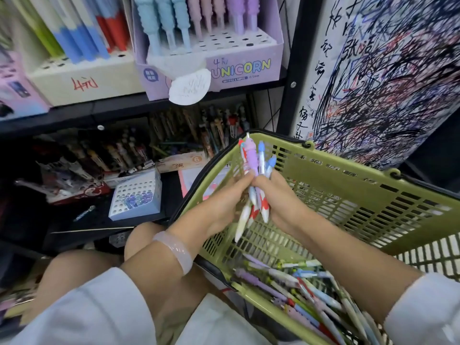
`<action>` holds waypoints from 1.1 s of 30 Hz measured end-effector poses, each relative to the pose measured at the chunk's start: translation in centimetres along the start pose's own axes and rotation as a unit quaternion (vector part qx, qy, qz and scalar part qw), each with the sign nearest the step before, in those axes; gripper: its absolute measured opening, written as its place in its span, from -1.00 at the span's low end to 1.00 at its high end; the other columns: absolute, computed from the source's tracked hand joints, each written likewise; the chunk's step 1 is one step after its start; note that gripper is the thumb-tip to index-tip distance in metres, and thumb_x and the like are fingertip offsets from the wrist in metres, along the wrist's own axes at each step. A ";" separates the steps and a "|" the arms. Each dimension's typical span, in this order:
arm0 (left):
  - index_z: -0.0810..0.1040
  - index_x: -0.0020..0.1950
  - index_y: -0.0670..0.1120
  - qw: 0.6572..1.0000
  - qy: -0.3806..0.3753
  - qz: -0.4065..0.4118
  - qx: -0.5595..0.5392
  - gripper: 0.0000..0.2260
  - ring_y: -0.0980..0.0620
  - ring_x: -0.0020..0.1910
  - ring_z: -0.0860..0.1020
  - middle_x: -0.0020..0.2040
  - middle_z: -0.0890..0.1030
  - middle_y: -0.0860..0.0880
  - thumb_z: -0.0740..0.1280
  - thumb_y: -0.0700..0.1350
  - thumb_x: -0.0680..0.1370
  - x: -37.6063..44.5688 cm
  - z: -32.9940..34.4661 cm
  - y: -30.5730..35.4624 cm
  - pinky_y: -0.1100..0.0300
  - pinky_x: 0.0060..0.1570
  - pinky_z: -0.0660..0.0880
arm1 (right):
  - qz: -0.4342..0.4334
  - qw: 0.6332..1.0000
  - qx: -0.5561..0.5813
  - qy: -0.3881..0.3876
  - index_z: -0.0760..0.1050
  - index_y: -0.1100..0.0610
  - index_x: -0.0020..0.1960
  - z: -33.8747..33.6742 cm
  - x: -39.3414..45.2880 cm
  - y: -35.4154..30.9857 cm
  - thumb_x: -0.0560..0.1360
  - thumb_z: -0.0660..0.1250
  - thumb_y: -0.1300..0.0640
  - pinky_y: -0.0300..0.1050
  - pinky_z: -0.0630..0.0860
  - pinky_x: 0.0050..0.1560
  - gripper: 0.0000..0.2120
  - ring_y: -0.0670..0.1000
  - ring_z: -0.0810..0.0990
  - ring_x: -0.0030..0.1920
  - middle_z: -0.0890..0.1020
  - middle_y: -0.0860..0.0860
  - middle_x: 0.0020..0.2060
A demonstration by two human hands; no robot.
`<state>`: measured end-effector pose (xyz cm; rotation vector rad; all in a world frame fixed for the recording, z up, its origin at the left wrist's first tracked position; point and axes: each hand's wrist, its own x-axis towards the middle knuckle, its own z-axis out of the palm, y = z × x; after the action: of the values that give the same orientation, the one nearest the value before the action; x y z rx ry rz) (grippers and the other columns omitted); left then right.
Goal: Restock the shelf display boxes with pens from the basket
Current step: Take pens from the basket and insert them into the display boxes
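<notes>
Pens (256,185) sit bunched upright between both hands, above the basket (348,195), with more loose in its bottom. Going left to right: the left hand (219,207) pinches the bundle with its fingertips, while the right hand (278,200) curls round it. Since the pens are uneven, one could slip out and fall. The unicorn box (211,58) has small holes, so a misaimed pen could topple its neighbours.

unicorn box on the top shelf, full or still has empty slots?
Partly full. The Unicorn display box holds blue, pink and purple pens in its back rows only; the front rows of its insert show many open holes.
</notes>
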<state>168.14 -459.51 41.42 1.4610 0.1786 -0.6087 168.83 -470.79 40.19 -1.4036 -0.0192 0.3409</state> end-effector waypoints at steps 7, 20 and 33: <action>0.64 -0.06 0.22 0.994 -0.029 0.088 -0.051 -0.60 -0.15 0.14 0.54 0.15 0.57 -0.23 0.06 0.33 0.48 -1.9 0.4 2.7 -0.18 0.23 0.42 | -0.106 0.991 -0.080 0.018 0.43 0.00 0.02 2.1 -0.8 -3.9 0.58 0.16 0.17 -0.22 0.51 -0.45 -0.88 -0.09 0.60 -0.38 0.61 -0.06 -0.32; 0.47 -0.21 -0.13 0.964 0.055 0.260 0.002 -0.64 0.09 -0.55 0.38 -0.51 0.45 -0.01 0.21 0.18 0.44 -6.9 -4.3 7.6 0.31 -0.53 0.31 | -0.176 0.971 -0.151 -0.062 0.37 -0.02 0.23 8.0 0.9 -11.1 0.61 0.02 -0.07 -0.27 0.39 0.17 -0.71 -0.22 0.52 0.09 0.54 -0.12 0.07; 0.47 -0.28 -0.06 0.919 0.197 0.340 0.025 -0.77 0.15 -0.56 0.38 -0.44 0.51 0.02 0.29 -0.01 0.55 -12.9 -14.0 10.4 0.33 -0.58 0.30 | -0.327 0.929 -0.174 -0.020 0.40 0.05 -0.27 18.3 3.2 -16.9 0.56 0.26 0.07 -0.35 0.29 -0.34 -0.77 -0.20 0.32 -0.43 0.39 -0.11 -0.42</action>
<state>165.84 -442.58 54.83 1.5608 -0.0408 0.2522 171.69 -454.56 59.11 -1.6469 -0.5933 -0.2036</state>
